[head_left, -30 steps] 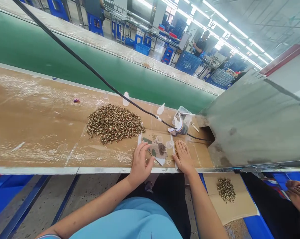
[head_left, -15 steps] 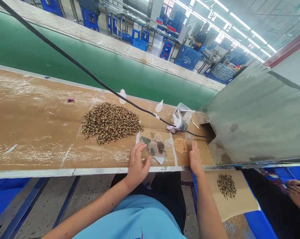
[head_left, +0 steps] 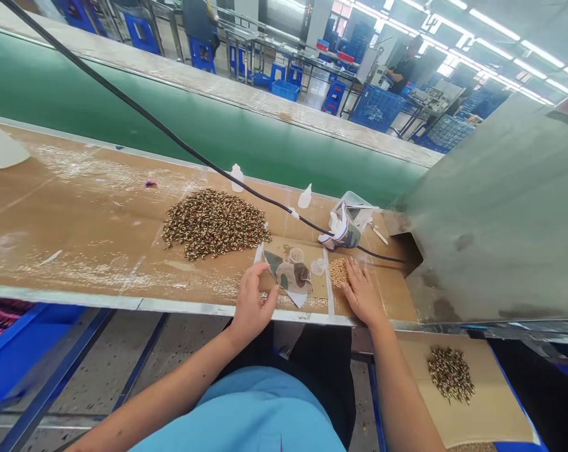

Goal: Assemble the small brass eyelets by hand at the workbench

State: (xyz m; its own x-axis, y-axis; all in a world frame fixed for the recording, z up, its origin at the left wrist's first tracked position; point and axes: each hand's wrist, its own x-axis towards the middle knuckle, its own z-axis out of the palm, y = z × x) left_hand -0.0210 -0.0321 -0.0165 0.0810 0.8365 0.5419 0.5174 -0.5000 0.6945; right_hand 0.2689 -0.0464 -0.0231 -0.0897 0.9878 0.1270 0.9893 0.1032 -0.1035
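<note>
My left hand (head_left: 254,306) is at the left edge of a camouflage cloth (head_left: 291,275), thumb and fingers apart, nothing seen between them. On the cloth's far side stands a small clear cup (head_left: 296,255), with a clear round lid (head_left: 318,267) to its right. My right hand (head_left: 363,294) lies with spread fingers at the right edge of a small pile of tan beads (head_left: 338,272), its fingertips touching the pile. A large heap of small dark and gold pieces (head_left: 215,225) lies left of the cloth.
White bottles (head_left: 305,196) stand along the back edge. A black cable (head_left: 185,145) crosses above the table (head_left: 76,232). Behind my right hand are a clear tray (head_left: 359,216) and a bundled cloth (head_left: 345,235). A grey metal housing (head_left: 501,232) rises at the right.
My right hand has moved left onto the edge of the bead pile, fingers now spread. My left hand stays beside the cloth. The view has shifted slightly.
</note>
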